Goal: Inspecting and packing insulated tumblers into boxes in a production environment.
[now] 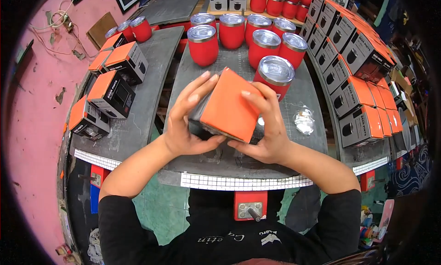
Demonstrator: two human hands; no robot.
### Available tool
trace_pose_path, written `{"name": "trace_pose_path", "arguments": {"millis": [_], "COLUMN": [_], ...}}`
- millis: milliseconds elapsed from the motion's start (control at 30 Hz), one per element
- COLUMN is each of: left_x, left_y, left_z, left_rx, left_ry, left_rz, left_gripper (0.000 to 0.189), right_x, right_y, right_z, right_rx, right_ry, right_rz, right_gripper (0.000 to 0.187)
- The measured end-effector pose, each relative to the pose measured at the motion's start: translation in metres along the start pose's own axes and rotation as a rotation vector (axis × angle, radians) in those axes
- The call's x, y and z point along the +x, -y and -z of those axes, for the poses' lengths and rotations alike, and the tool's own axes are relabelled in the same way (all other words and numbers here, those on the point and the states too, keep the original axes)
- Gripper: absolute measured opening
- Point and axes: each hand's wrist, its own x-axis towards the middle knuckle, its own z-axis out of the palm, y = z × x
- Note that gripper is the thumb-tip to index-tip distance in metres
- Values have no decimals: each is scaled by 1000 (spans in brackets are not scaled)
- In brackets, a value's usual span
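Between my two hands is a tilted cardboard box with an orange top point(231, 105), raised over the middle dark board. My left hand point(191, 120) grips its left side, fingertips at the far edge and thumb low at the near edge. On the right side my right hand point(267, 123) holds it, the thumb at the near bottom corner and a finger on the orange face. Just behind the right hand stands a red tumbler with a clear lid point(276, 72). A small crumpled clear plastic packet point(304, 121) lies to the right of that hand.
Several lidded red tumblers point(203, 46) stand beyond the box. Orange-topped boxes are stacked in rows on the right board point(358, 127); several more boxes point(112, 92) and red tumblers point(140, 29) are on the left board. A gridded ruler strip point(241, 181) edges the middle board.
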Motion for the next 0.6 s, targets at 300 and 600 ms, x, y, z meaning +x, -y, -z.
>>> {"name": "trace_pose_path", "arguments": {"millis": [300, 600], "left_x": [10, 4], "left_y": [-18, -13], "left_z": [-5, 3], "left_rx": [366, 511], "left_ry": [-1, 149], "left_rz": [6, -134], "left_gripper": [106, 76], "right_x": [-4, -5], "right_y": [1, 2], "right_z": [-2, -4], "right_rx": [84, 89], "right_ry": [-74, -105], "right_rz": [-119, -112], "right_gripper": [101, 91]}}
